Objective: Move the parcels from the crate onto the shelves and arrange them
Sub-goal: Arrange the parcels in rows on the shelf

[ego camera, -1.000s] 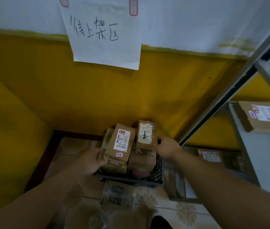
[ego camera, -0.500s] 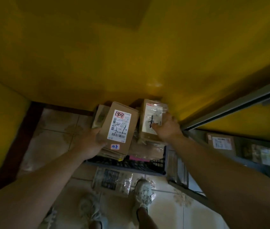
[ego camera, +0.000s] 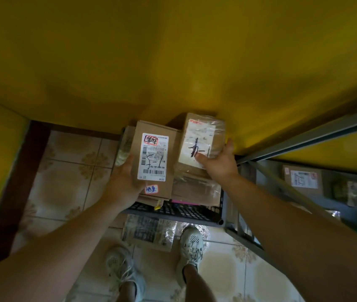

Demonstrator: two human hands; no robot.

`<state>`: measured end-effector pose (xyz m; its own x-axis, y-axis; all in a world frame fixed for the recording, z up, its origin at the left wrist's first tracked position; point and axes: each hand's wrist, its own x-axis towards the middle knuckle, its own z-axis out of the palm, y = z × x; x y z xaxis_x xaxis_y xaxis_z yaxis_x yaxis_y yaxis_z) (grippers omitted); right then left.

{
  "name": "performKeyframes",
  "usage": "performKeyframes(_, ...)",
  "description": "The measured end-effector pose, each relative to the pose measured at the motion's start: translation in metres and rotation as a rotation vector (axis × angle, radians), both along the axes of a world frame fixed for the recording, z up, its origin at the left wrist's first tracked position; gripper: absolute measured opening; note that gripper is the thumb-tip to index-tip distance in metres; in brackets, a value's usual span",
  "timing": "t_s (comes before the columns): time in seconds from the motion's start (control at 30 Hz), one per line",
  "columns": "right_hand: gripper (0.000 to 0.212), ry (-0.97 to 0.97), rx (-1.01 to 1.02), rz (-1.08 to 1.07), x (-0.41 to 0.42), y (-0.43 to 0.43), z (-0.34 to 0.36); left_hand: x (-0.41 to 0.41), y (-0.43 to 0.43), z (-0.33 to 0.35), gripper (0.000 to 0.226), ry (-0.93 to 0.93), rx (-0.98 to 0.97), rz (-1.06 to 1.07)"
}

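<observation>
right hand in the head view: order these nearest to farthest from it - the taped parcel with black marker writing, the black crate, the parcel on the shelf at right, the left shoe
1. Taped parcel: gripped by the right hand.
2. Black crate: just below the hand.
3. Parcel on the shelf: to the right, behind the metal frame.
4. Left shoe: bottom left, on the tiles.
</observation>
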<state>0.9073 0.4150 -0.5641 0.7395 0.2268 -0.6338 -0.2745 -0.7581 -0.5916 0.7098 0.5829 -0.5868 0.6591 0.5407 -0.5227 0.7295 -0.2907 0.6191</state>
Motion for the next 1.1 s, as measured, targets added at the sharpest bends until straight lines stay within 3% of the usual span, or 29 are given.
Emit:
performKeyframes(0.2,0.122,-0.010,0.070,-0.082,0.019,-0.010,-0.066,-0.002,0.005,-0.011,0.081,-0.018,-0.044,0.112)
performKeyframes(0.43,0.077,0.056,0.137,-0.082,0.001,-0.003,0.000,0.000,-0.001,0.002,0.078,-0.103,-0.273,0.294)
performKeyframes(0.7,0.059,0.046,0.292,-0.106,-0.004,-0.019,0.027,0.009,-0.011,0.062,0.068,-0.191,-0.348,0.420)
performKeyframes(1.1,0.085,-0.075,0.419,-0.229,-0.077,-0.056,0.190,-0.034,-0.011,0.224,0.065,-0.373,-0.290,0.343)
